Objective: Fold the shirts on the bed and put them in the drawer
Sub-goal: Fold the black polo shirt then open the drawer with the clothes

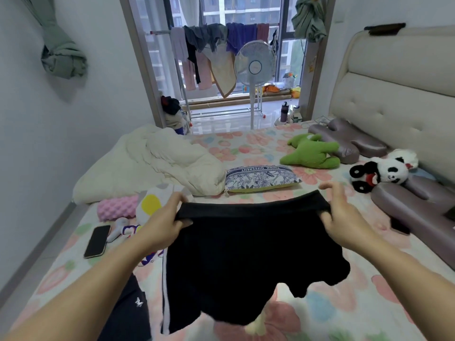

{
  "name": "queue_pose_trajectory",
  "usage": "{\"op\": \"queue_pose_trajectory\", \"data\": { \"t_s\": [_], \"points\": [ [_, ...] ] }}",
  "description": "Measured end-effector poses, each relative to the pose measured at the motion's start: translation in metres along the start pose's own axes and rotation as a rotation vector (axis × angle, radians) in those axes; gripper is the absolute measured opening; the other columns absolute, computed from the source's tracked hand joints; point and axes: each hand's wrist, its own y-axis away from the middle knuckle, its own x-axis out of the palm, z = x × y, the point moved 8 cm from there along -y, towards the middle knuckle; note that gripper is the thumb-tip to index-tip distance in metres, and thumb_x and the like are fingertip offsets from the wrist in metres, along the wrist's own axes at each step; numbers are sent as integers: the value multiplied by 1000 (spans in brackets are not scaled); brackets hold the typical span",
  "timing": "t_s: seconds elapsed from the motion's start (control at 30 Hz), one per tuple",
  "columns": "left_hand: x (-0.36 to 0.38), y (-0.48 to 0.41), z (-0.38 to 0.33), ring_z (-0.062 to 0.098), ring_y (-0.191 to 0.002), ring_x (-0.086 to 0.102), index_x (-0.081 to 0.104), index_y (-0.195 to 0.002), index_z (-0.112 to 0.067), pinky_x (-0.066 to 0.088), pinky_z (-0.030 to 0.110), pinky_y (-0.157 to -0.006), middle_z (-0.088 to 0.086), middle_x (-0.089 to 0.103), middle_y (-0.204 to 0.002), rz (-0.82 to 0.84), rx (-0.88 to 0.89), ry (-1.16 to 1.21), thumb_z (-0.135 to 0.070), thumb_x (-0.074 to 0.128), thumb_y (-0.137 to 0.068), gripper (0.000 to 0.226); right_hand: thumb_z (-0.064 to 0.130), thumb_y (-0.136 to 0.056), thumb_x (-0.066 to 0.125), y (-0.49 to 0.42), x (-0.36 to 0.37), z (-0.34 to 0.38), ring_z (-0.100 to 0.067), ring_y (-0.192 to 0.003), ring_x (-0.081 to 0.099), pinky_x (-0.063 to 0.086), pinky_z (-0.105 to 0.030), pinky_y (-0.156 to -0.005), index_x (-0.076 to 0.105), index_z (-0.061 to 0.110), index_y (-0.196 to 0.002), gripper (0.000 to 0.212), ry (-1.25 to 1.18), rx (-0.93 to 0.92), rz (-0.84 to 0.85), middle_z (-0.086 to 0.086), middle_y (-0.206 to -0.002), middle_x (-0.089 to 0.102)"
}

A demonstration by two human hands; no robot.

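Broadly, the bed (246,148) runs away from the person toward the window, its flowered sheet bare in a wide strip down the middle. A heaped cream quilt (152,163) takes up the far left part.

The black garment (246,254) hangs in the air over the near half of the bed, straight ahead of the person. Its top edge is stretched sideways, across the bed, while the body drops toward the sheet, with a white stripe down its left side. Whether it is a shirt or shorts is hard to tell.

Open sheet lies right beneath it and a little beyond, which looks like the room for laying it flat. That patch is bounded on the right by a grey pillow (418,207). At the near left lies a dark shirt (128,313) with a small white logo, and on the far side a blue-patterned pouch (261,178).

The 2 hands sit at the ends of the top edge, equally near the cloth. The left hand (163,226) grasps the left end with its fingers curled over it. The right hand (342,217) hooks its lower fingers into the band with the thumb lifted clear.

A phone (97,241) lies on the sheet to the left, well apart from the landing patch. No drawer is in view.
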Motion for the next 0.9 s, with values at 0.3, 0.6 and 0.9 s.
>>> {"op": "queue_pose_trajectory", "data": {
  "t_s": [0.3,0.6,0.9],
  "points": [
    [-15,25,6,46,-76,56,50,-98,1,32,39,-62,30,61,-81,-433,-31,-97,-5,44,-95,8,5,-90,57,31,-31,2,-50,-70,62,47,-49,-59,62,-6,-104,18,194,-113,-342,-32,-76,65],
    [-41,37,3,12,-62,53,49,-69,-32,39,28,-58,-1,56,-58,8,127,-153,-48,61,-73,20,63,-94,21,41,-61,-3,-19,-80,55,40,-23,-57,49,26,-102,47,171,-409,-118,-3,-69,69],
    [85,-93,69,42,-83,62,63,-93,-2,41,42,-67,24,66,-85,-185,42,-322,-32,59,-91,30,23,-92,54,-76,90,-96,-44,-86,61,47,-50,-68,63,7,-116,30,360,-195,-81,-25,-95,66]
  ]
}}
